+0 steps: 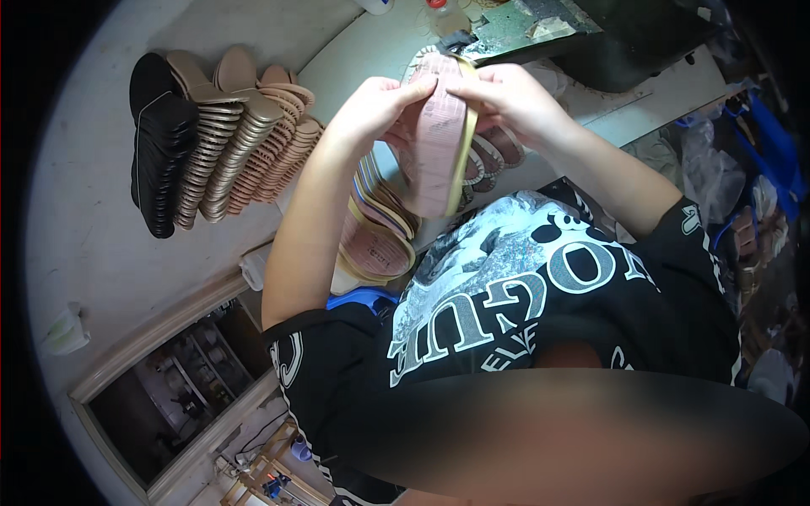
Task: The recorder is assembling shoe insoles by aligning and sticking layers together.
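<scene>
Both my hands grip a pink shoe sole [440, 156] with a yellowish edge, held upright in front of my chest. My left hand [371, 105] pinches its left side near the upper end, thumb on the pink face. From the other side, my right hand [510, 97] presses its thumb on the same face, its fingers partly hidden behind. A piece with a pale stitched-looking rim [422, 57] shows at the sole's top. Below my left hand lies a stack of similar soles [375, 249], and several pale-rimmed pieces [489, 160] show behind the held sole.
Rows of black, gold and pink soles [228, 135] stand against the wall at the left. A dark green machine [540, 29] sits on the pale worktable [354, 51], near a bottle with a red cap [447, 17]. Plastic bags [709, 169] hang at the right.
</scene>
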`<state>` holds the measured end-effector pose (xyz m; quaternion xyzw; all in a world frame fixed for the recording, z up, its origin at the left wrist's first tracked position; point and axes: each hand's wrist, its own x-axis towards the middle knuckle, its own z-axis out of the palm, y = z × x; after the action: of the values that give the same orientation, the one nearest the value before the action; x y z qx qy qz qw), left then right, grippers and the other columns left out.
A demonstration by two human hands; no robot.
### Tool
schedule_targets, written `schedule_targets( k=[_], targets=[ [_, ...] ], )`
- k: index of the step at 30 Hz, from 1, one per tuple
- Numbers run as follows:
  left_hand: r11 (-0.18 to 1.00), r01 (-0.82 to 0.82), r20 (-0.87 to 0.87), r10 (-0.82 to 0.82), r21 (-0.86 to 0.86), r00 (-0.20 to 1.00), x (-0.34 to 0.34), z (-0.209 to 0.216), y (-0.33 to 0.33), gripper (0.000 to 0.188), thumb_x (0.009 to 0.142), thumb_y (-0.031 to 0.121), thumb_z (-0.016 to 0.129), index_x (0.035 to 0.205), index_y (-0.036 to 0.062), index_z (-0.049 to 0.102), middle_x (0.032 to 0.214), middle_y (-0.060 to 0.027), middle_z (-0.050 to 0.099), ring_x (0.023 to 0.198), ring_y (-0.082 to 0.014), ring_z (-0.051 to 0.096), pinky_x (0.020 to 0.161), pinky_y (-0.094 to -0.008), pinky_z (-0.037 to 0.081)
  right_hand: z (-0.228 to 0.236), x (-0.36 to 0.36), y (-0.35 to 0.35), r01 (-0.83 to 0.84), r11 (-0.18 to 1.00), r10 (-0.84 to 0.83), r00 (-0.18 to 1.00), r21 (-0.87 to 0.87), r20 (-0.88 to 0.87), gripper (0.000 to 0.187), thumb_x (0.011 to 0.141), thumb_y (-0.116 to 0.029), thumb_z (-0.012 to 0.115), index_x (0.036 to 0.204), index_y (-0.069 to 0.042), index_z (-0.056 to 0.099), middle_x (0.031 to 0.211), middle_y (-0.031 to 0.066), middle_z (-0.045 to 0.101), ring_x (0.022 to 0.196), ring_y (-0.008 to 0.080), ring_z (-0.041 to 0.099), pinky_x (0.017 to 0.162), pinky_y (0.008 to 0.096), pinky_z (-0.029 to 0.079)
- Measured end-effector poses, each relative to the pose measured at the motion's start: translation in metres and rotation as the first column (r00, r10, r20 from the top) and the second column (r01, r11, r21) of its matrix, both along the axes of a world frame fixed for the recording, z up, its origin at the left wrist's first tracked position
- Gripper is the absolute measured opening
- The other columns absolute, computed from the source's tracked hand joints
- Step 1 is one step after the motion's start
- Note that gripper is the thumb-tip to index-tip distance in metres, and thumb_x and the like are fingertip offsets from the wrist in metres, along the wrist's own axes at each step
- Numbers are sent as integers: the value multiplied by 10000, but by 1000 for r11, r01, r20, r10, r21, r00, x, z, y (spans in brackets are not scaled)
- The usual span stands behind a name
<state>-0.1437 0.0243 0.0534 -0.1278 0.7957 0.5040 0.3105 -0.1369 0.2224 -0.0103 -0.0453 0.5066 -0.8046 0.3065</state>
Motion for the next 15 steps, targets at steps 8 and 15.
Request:
schedule_targets(
  k=[8, 15],
  targets=[
    [997, 41, 100, -48, 65, 994, 10, 13, 11, 471, 846, 455, 651, 794, -13, 635, 615, -107, 645, 479, -137, 627, 458, -217, 516, 1, 11, 21, -89, 976, 121, 980, 200, -158, 313, 837, -271, 702, 971, 11, 680, 871, 26, 672, 759, 65, 595, 709, 230, 490],
    [979, -167, -56, 174, 114, 983, 4, -8, -6, 358, 766, 322, 774, 712, 11, 605, 530, -48, 581, 390, -100, 519, 380, -203, 387, -8, -9, 0, 7, 985, 23, 985, 173, -173, 328, 821, -293, 717, 830, 34, 689, 727, 43, 648, 631, 69, 562, 567, 244, 475]
  ],
)
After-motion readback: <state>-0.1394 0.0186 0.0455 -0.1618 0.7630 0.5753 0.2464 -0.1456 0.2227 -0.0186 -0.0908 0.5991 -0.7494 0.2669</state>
